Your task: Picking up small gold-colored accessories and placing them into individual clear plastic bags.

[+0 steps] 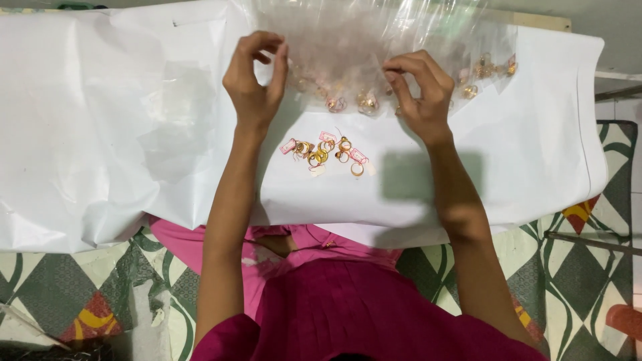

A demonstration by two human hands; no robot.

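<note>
Both hands, left hand (255,80) and right hand (420,90), are pinching the clear plastic sheet (374,40) just beyond the gold rings (326,150) lying on white paper (100,134).

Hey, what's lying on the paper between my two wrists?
In the head view, a small cluster of gold rings with pink tags lies on the white paper between the left hand and right hand.
</note>
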